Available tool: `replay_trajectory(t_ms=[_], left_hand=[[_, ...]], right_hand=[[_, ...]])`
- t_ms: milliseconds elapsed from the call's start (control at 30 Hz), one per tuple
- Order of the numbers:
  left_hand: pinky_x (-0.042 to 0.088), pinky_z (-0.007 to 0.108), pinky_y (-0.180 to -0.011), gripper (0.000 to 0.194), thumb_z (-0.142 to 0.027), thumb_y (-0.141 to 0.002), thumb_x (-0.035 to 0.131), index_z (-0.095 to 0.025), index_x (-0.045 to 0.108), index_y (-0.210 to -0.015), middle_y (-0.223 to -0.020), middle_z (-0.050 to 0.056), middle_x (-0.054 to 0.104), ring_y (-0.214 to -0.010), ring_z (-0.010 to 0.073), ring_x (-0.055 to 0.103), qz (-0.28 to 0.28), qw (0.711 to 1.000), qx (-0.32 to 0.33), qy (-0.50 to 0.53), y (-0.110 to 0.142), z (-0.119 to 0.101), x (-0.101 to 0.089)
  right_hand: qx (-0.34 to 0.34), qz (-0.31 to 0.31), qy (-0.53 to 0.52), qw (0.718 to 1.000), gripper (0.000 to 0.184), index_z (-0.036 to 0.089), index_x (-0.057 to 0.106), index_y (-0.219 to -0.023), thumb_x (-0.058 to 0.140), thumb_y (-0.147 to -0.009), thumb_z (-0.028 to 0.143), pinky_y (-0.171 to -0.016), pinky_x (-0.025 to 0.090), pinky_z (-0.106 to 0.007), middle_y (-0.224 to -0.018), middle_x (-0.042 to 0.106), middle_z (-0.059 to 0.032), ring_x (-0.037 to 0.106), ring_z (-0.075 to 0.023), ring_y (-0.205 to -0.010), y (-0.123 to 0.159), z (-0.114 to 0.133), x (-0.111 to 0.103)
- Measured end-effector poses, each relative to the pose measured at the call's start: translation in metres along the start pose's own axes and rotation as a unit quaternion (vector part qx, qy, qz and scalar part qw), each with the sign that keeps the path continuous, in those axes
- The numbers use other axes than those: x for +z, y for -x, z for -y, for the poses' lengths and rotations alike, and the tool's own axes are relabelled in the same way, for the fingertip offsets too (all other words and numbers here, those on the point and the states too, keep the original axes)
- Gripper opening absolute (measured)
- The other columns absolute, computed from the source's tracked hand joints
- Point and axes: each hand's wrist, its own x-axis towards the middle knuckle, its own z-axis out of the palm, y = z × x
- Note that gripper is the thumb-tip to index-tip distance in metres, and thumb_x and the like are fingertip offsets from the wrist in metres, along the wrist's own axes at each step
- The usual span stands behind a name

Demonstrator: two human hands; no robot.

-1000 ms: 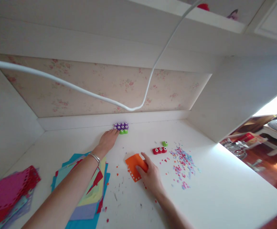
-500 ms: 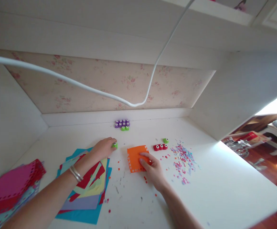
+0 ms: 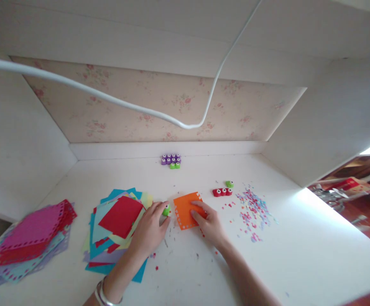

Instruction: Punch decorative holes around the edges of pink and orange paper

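Between the fingers of my left hand (image 3: 151,227) is a small green craft punch (image 3: 166,210), just left of an orange paper sheet (image 3: 185,208). That sheet lies flat and has punched shapes along its left, top and bottom edges. My right hand (image 3: 211,224) grips the sheet's right side, thumb and fingers pressed together on the paper. Beyond it, several red punches (image 3: 222,192) sit in a row, with another green punch (image 3: 229,184) behind them. Tiny punched paper bits are scattered around the sheet.
A stack of coloured paper (image 3: 121,216) lies left of my left hand, and punched sheets (image 3: 32,229) are piled farther left. Purple punches (image 3: 171,160) stand near the back wall. Paper confetti (image 3: 253,210) is heaped on the right. A white cable (image 3: 124,103) hangs across above.
My left hand has moved right and nearer with the green punch, to beside the orange sheet's left edge. My right hand stays on the sheet. The view has shifted slightly.
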Motion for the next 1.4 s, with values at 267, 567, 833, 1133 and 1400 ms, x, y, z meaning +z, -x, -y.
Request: replay_trajectory(t_ms=[267, 567, 833, 1133, 1400], left_hand=[[0.052, 0.039, -0.092, 0.022, -0.023, -0.091, 0.055, -0.024, 0.059, -0.113, -0.109, 0.007, 0.066, -0.104, 0.0230, 0.064, -0.028, 0.999, 0.003, 0.035, 0.001, 0.004, 0.005], [0.054, 0.036, -0.090, 0.024, -0.031, -0.089, 0.060, -0.026, 0.059, -0.112, -0.113, 0.005, 0.070, -0.102, 0.0213, 0.068, 0.004, 0.992, -0.056, 0.112, 0.005, 0.013, 0.004], [0.054, 0.035, -0.088, 0.023, -0.031, -0.090, 0.059, -0.027, 0.059, -0.112, -0.111, 0.004, 0.071, -0.100, 0.0213, 0.068, 0.003, 0.994, -0.042, 0.099, 0.005, 0.010, 0.004], [0.054, 0.035, -0.089, 0.022, -0.030, -0.090, 0.059, -0.026, 0.060, -0.112, -0.110, 0.004, 0.071, -0.100, 0.0215, 0.067, -0.004, 0.995, -0.042, 0.094, 0.004, 0.009, 0.002], [0.054, 0.033, -0.087, 0.021, -0.028, -0.090, 0.058, -0.027, 0.059, -0.111, -0.110, 0.003, 0.071, -0.099, 0.0206, 0.068, 0.003, 0.996, -0.040, 0.082, 0.003, 0.006, 0.001]], right_hand=[[-0.007, 0.001, 0.013, 1.000, 0.029, 0.021, 0.072, -0.108, 0.063, -0.082, 0.032, -0.097, 0.051, -0.048, -0.116, 0.072, -0.0101, 0.067, -0.0272, -0.108, 0.000, 0.005, 0.001], [-0.002, 0.030, -0.015, 0.999, 0.029, 0.023, 0.070, -0.111, 0.062, -0.085, 0.035, -0.088, 0.057, -0.044, -0.119, 0.070, -0.0103, 0.068, -0.0266, -0.103, 0.006, 0.000, 0.006], [-0.028, 0.018, 0.040, 0.999, 0.028, 0.024, 0.071, -0.111, 0.060, -0.085, 0.028, -0.093, 0.054, -0.044, -0.117, 0.071, -0.0084, 0.067, -0.0256, -0.105, 0.006, 0.001, 0.006], [-0.066, 0.017, 0.074, 0.995, 0.027, 0.023, 0.071, -0.109, 0.059, -0.085, 0.026, -0.092, 0.055, -0.042, -0.113, 0.072, -0.0086, 0.068, -0.0253, -0.102, 0.010, 0.008, 0.004], [-0.082, 0.034, 0.083, 0.993, 0.025, 0.023, 0.071, -0.108, 0.057, -0.087, 0.023, -0.088, 0.055, -0.038, -0.111, 0.072, -0.0081, 0.068, -0.0235, -0.100, 0.014, 0.018, 0.001]])
